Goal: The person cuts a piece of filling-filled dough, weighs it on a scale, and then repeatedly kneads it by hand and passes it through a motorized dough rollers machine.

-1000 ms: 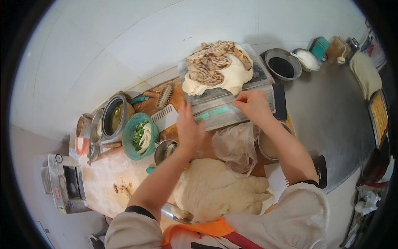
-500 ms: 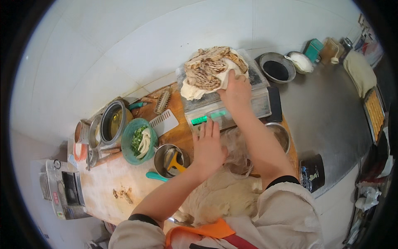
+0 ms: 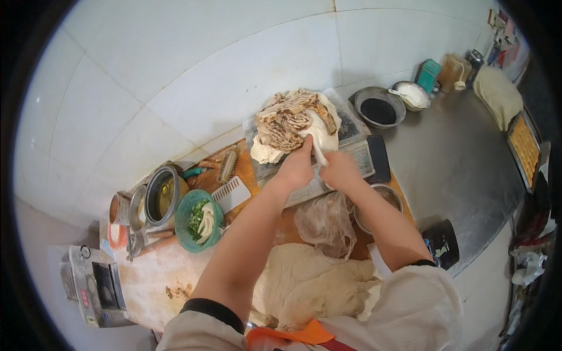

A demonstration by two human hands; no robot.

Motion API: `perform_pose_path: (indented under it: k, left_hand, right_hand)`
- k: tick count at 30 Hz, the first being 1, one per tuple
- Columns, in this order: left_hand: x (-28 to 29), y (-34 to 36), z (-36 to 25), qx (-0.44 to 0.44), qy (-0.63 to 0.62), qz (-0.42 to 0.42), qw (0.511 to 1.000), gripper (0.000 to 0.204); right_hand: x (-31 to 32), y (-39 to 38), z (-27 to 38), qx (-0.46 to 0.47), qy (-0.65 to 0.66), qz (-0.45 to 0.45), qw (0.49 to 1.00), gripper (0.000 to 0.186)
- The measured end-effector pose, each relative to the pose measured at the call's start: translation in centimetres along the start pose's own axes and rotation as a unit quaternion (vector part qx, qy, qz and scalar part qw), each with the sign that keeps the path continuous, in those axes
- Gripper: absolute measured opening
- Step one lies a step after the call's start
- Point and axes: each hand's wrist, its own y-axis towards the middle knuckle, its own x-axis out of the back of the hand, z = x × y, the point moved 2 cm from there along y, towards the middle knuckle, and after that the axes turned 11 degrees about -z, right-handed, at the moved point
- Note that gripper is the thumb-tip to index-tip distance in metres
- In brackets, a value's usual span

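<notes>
A heap of pale dough streaked with dark brown paste (image 3: 287, 120) lies on the scale (image 3: 358, 153) against the tiled wall. My right hand (image 3: 341, 171) is closed round a stretched white strand of the dough, drawn out toward me over the scale's near edge. My left hand (image 3: 297, 168) is closed at the root of that strand, its fingertips against the heap. Both forearms reach forward across a large smooth slab of plain dough (image 3: 310, 286) on the wooden board. The scale's display is hidden behind my hands.
Left stand a green bowl of chopped greens (image 3: 186, 243), a metal pot of oily liquid (image 3: 153, 196) and a white slotted scraper (image 3: 233, 196). A crumpled plastic bag (image 3: 328, 225) lies below the scale. Rightward are a bowl of dark contents (image 3: 377, 110) and a bowl of white powder (image 3: 414, 93).
My left hand has gone from above the scale's display up to the heap. My right hand has come back toward me, pulling a strand of dough out. The view has shifted slightly.
</notes>
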Motion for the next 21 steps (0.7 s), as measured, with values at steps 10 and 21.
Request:
perform_pose_path:
  k: [10, 21]
  left_hand:
    - [-0.8, -1.4, 0.3, 0.005, 0.029, -0.001, 1.0, 0.082]
    - [-0.7, -7.4, 3.3, 0.063, -0.285, -0.19, 0.937, 0.035]
  right_hand:
    - [6.0, -12.8, 4.2, -0.04, 0.203, 0.143, 0.968, 0.022]
    - [5.1, -26.0, 5.6, 0.276, 0.181, 0.247, 0.911, 0.032]
